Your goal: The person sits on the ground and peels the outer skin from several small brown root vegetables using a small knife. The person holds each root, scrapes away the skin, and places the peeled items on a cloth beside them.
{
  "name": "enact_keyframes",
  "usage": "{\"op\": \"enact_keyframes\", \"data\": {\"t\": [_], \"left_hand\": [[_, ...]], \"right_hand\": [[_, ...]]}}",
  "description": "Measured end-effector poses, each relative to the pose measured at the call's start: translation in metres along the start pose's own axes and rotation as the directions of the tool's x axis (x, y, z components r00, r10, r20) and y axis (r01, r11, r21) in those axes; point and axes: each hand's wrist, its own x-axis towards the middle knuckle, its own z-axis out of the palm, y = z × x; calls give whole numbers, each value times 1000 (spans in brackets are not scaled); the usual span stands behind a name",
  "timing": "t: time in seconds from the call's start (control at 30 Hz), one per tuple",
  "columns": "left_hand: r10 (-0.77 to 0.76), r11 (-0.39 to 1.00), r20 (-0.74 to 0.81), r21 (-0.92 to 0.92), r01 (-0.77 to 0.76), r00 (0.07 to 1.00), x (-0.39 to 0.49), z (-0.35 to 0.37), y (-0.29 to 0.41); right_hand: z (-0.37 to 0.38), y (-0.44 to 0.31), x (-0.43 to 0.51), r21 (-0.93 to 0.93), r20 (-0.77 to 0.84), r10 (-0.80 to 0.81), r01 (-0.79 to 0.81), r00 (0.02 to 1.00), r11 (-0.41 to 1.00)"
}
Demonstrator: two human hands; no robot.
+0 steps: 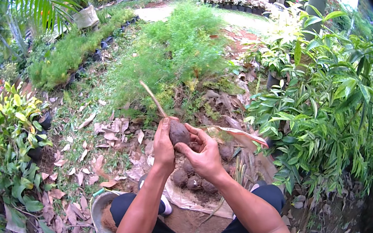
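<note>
Between my two hands is a round brown ball [179,133], its surface dark and earthy. My left hand [163,145] holds its left side, fingers pointing up. A thin pale stick or stem [153,98] slants up and to the left from the top of that hand; its lower end is hidden. My right hand [205,151] grips the ball's right side with thumb and curled fingers. Below the hands, several similar brown balls [194,182] lie on a pale sack sheet [182,200], partly covered by my right forearm.
A grey bucket [99,208] with brown fibre [108,218] stands beside my left knee. Cut stems [239,170] lie right of the balls. A feathery green bush [182,44] grows ahead, leafy potted plants [313,127] at right, yellow-green plants [19,111] at left. Dry leaves [113,129] litter the ground.
</note>
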Motion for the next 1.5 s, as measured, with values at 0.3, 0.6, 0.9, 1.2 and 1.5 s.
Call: {"op": "enact_keyframes", "data": {"t": [0.3,0.6,0.9,1.2,1.5], "left_hand": [[-129,936,56,-323,141,990,14,-12,15],[-89,996,-56,-30,88,994,47,-48,35],[-110,990,-61,-96,103,992,55,-65,48],[-276,936,-148,-266,231,950,72,-74,30],[-273,962,-131,-46,269,953,80,-41,1]], "right_hand": [[8,-4,14,-407,129,-288,315,949,857],[-37,40,38,49,-125,53,-47,991,998],[-174,224,-25,-467,-587,493,-766,642,442],[-228,314,-101,-688,-667,267,-713,695,138],[-244,231,-34,-834,-318,603,-519,731,189]]}}
